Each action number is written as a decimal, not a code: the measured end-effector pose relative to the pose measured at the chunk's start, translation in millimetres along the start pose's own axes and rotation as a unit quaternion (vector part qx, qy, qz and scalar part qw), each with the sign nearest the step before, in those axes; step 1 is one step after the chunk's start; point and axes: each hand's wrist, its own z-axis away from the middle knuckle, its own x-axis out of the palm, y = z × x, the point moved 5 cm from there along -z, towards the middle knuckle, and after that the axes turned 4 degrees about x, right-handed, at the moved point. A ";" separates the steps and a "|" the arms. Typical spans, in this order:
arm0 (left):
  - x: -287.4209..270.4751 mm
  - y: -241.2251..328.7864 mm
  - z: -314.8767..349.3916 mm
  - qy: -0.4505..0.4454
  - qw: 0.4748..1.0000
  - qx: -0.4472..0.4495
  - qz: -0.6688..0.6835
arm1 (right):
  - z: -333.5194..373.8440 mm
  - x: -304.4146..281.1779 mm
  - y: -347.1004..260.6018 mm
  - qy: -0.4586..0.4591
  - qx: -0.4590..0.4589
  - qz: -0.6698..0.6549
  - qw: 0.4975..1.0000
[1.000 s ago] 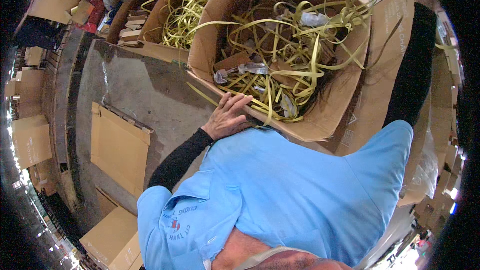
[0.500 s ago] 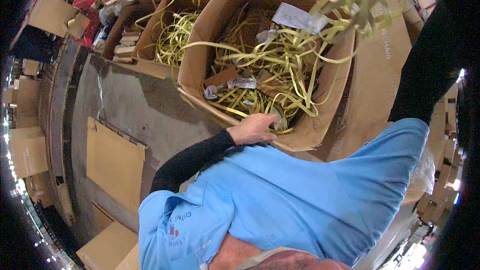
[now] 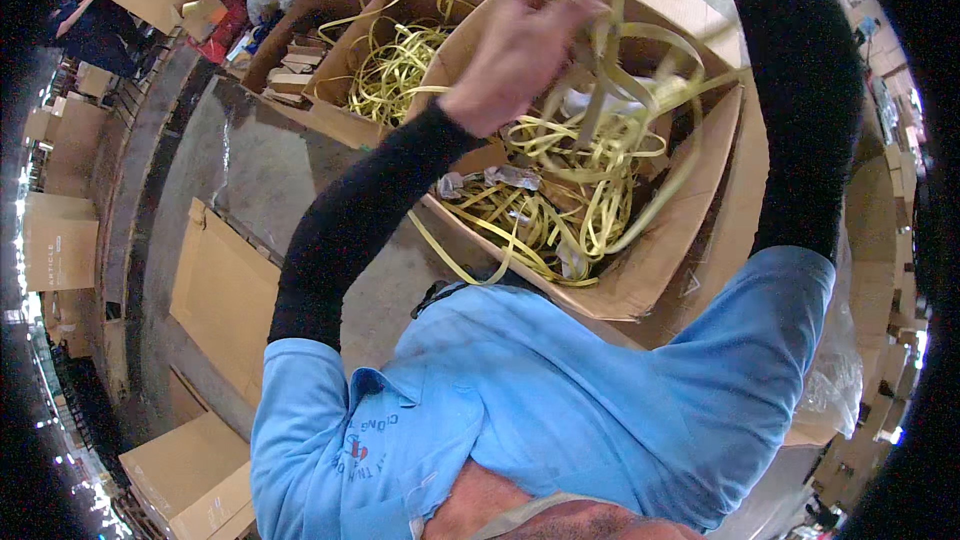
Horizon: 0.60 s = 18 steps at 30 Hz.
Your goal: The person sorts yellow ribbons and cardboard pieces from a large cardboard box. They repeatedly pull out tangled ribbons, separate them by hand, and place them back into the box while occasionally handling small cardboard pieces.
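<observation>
My left hand (image 3: 518,58) is raised over the far side of a large open cardboard box (image 3: 672,265). Its fingers, slightly blurred, are closed round a bunch of yellow plastic strapping (image 3: 606,45). Loops of that strapping hang down into the box, onto a tangled pile of more straps (image 3: 615,155). Scraps of crumpled pale paper (image 3: 512,177) lie among the pile. One loose strap end (image 3: 440,248) droops over the box's near left edge. My right arm (image 3: 805,90), in a black sleeve, stretches up past the top edge, so the hand is out of sight.
Left of the large box stand a smaller box of yellow straps (image 3: 398,70) and one holding cardboard pieces (image 3: 293,75). A flat cardboard sheet (image 3: 222,295) lies on the concrete floor (image 3: 285,165). Clear plastic wrap (image 3: 832,390) is at the right.
My left hand has gone from the near edge of the large box up to its far side and closed on the strapping. The raised strap bunch has shifted left.
</observation>
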 end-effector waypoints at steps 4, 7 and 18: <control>-70.4 58.3 4.7 -0.033 0.936 0.125 -0.327 | -18.1 129.7 48.2 -0.157 0.067 -0.078 0.982; -102.7 100.4 23.6 -0.017 0.759 0.171 -0.628 | 7.8 209.4 93.6 -0.276 0.166 -0.163 0.933; -102.1 153.8 14.9 0.001 0.996 -0.022 0.085 | 116.7 191.2 -10.8 -0.018 0.185 -0.711 0.678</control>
